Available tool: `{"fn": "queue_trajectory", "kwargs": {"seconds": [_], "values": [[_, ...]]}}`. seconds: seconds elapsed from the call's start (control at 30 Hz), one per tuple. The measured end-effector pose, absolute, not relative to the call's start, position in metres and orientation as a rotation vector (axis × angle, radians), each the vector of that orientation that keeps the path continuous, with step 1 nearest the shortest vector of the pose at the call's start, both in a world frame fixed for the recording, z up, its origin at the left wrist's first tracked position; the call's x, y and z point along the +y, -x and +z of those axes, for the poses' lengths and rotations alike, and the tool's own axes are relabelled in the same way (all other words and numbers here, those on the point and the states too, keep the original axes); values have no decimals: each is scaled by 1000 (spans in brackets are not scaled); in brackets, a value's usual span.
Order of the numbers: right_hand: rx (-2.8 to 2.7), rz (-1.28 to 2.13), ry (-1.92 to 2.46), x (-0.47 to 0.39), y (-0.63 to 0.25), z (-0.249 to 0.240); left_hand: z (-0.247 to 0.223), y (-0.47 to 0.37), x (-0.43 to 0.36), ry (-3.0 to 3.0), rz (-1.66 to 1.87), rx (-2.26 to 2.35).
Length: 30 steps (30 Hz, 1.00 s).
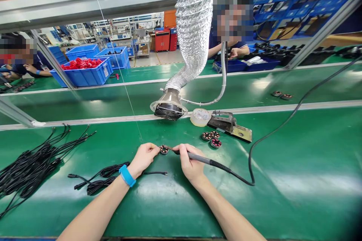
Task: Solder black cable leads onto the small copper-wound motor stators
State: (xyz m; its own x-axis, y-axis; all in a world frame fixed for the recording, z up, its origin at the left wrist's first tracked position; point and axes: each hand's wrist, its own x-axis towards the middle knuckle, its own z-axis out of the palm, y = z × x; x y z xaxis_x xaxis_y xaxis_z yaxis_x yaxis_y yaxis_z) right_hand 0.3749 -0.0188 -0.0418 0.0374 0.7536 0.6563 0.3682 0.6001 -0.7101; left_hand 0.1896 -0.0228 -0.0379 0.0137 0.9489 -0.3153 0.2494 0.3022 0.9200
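Fingers of my left hand pinch a small round motor stator, dark with coppery windings, on the green bench. My right hand grips a soldering iron, tip touching it. Beyond lie three more stators.

Bright green matte bench mat fills the view; at nine o'clock a black bundle of thin cables, at centre a small round black part with reddish-copper windings between the left hand, bright blue wristband below it, and the right hand on a black-handled soldering iron with a black cord. At twelve o'clock a crinkled silver foil duct; at ten o'clock blue plastic bins of red parts.
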Motion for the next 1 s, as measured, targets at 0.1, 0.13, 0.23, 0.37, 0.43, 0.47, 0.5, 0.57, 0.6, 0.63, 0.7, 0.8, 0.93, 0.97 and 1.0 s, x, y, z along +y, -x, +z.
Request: {"fn": "queue_trajectory", "kwargs": {"seconds": [0.1, 0.13, 0.23, 0.37, 0.43, 0.47, 0.5, 0.57, 0.6, 0.63, 0.7, 0.8, 0.93, 0.97, 1.0], "values": [[-1553, 381, 943, -21, -376, -41, -38, -190, -23, -1160, 816, 1469], [-1553, 385, 933, -22, -375, -40, -38, -190, -23, -1160, 818, 1469], [-1578, 393, 896, -24, -374, -38, -38, -190, -23, -1170, 814, 1475], [-1625, 384, 868, -24, -372, -35, -38, -190, -23, -1177, 813, 1477], [-1634, 382, 869, -24, -371, -35, -38, -190, -22, -1177, 818, 1477], [-1633, 382, 868, -24, -371, -35, -38, -190, -22, -1178, 819, 1477], [-1628, 386, 868, -24, -371, -36, -38, -190, -22, -1179, 818, 1477], [-1602, 400, 874, -24, -372, -37, -38, -190, -23, -1182, 814, 1482], [-1584, 408, 884, -25, -373, -38, -38, -190, -23, -1184, 811, 1488], [-1565, 417, 897, -25, -374, -39, -38, -190, -23, -1187, 807, 1494], [-1529, 433, 925, -25, -375, -41, -37, -191, -23, -1192, 803, 1502], [-1494, 460, 950, -26, -376, -43, -37, -191, -23, -1187, 804, 1501], [-1473, 477, 980, -24, -375, -43, -39, -190, -23, -1175, 812, 1491], [-1477, 477, 989, -24, -375, -42, -39, -190, -23, -1173, 815, 1488], [-1487, 475, 996, -24, -374, -42, -40, -190, -22, -1171, 816, 1485]]}}
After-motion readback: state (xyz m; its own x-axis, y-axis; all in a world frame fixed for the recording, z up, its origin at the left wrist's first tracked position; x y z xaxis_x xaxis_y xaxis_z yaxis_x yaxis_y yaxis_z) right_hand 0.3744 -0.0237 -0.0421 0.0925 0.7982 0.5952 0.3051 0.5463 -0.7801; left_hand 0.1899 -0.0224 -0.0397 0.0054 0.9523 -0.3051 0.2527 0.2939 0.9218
